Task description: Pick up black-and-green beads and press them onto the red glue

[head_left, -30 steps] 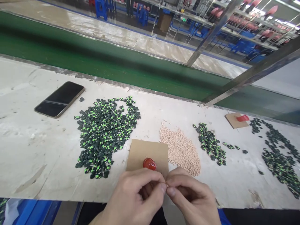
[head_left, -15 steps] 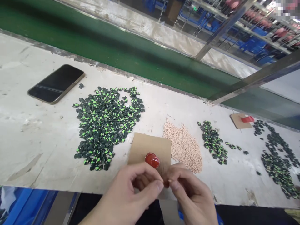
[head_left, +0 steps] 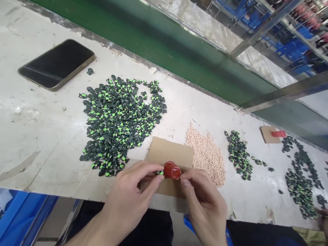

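Observation:
My left hand pinches a small black-and-green piece between thumb and fingertips, just left of a small red cup. The cup stands on a cardboard square, its open rim facing me. At the right side of that rim, the thumb and forefinger of my right hand are pinched together; a tiny pale bit seems to show at their tips. A heap of black-and-green pieces lies beyond my left hand. Small pale pink beads are spread beyond my right hand.
A phone lies at the far left. Smaller piles of black-and-green pieces and a second cardboard piece with a red cup are on the right. Another person's hand shows at the right edge. A green strip runs behind the table.
My hands have moved apart and forward to either side of the red cup. The black-and-green piece now shows in my left fingertips. The view has shifted.

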A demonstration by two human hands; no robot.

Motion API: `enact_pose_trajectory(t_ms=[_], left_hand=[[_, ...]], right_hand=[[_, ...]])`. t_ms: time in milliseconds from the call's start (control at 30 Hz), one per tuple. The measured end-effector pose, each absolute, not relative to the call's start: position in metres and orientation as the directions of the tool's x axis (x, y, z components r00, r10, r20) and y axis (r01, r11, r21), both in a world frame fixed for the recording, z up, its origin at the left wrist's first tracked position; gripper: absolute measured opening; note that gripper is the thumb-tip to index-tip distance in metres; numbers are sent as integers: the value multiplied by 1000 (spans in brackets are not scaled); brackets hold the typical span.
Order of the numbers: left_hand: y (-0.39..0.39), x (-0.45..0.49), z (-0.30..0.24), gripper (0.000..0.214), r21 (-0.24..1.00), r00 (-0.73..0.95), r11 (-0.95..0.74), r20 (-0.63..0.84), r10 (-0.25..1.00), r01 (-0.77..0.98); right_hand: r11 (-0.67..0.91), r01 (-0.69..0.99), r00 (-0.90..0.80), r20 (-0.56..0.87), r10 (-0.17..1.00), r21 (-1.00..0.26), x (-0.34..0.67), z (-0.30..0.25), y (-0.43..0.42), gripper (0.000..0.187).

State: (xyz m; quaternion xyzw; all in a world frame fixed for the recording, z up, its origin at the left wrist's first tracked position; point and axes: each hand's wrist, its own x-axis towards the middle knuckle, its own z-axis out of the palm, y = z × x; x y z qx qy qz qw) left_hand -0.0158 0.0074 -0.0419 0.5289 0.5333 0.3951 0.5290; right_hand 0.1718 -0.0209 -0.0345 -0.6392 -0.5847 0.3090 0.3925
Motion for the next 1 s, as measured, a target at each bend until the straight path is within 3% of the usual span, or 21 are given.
enact_pose_trajectory(t_ms=[200, 333, 500, 633, 800, 1000], left_hand=[[10, -17, -42, 16, 981, 115, 121, -138, 984, 151], [8, -20, -36, 19, 980, 103, 143, -158, 982, 135], [4, -12, -21, 18, 963, 144, 267, -258, 955, -46], [4, 0, -14, 11, 836, 271, 490, -426, 863, -248], [4, 8, -12, 12, 753, 403, 581, -450, 797, -308], [1, 13, -3, 9, 727, 299, 613, -538, 788, -309]], right_hand=[[8, 528, 114, 80, 990, -849, 172, -37, -21, 16], [-33, 459, 150, 40, 988, -888, 174, -32, -23, 13], [-180, 48, 177, -169, 970, -982, 176, -20, -26, 8], [-231, -191, 98, -252, 963, -954, 174, -13, -27, 8], [-215, -192, 113, -239, 964, -958, 174, -12, -34, 4], [-163, -191, 137, -190, 972, -968, 171, -16, -37, 8]])
